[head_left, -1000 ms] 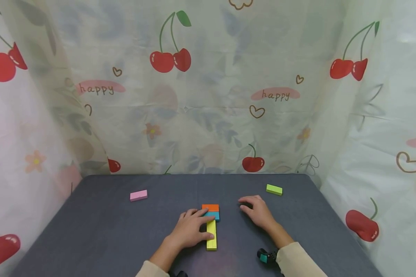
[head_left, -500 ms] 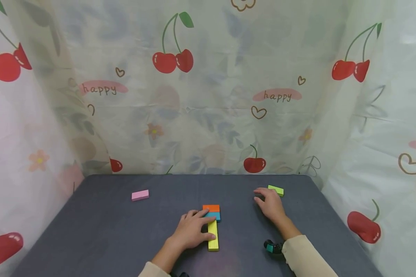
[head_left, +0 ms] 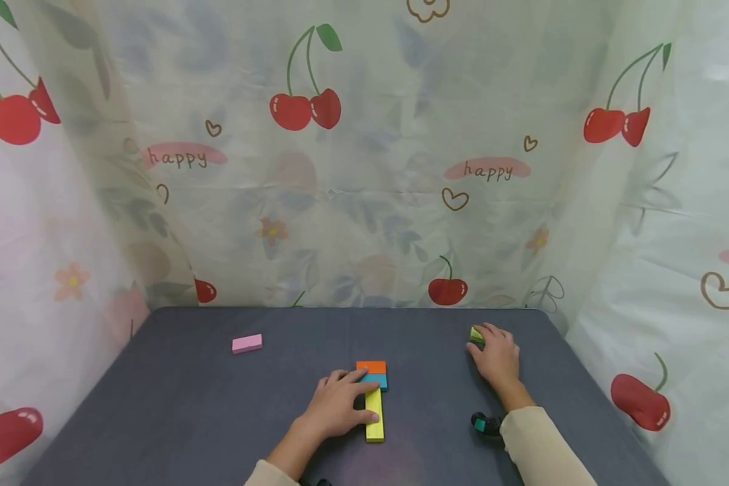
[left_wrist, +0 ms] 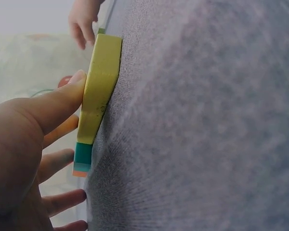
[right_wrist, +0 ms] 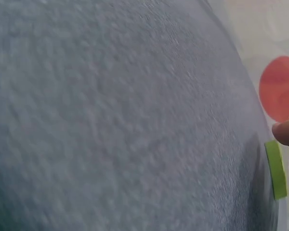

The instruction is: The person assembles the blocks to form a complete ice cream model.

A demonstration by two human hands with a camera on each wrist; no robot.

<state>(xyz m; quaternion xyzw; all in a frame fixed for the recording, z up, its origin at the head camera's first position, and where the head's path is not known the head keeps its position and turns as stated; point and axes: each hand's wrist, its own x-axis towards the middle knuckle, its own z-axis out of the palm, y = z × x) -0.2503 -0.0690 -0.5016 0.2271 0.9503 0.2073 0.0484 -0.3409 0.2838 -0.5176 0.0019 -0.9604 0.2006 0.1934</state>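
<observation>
In the middle of the table, an orange block and a blue block lie side by side, crosswise at the far end of a long yellow block. My left hand rests over them with fingers spread. Its thumb touches the yellow block's side in the left wrist view, and the fingers reach the blue and orange ones. At the back right, my right hand is bent over a green block, thumb at its near left end. Part of that block is hidden under the hand; the right wrist view shows no clear pinch.
A pink block lies on the dark cloth-covered table at the back left. Patterned curtains stand around the table's back and sides. A black device sits at the right wrist.
My right hand has moved right and slightly back, from beside the T-shaped group of blocks to over the green block. The left hand keeps its place on the blocks.
</observation>
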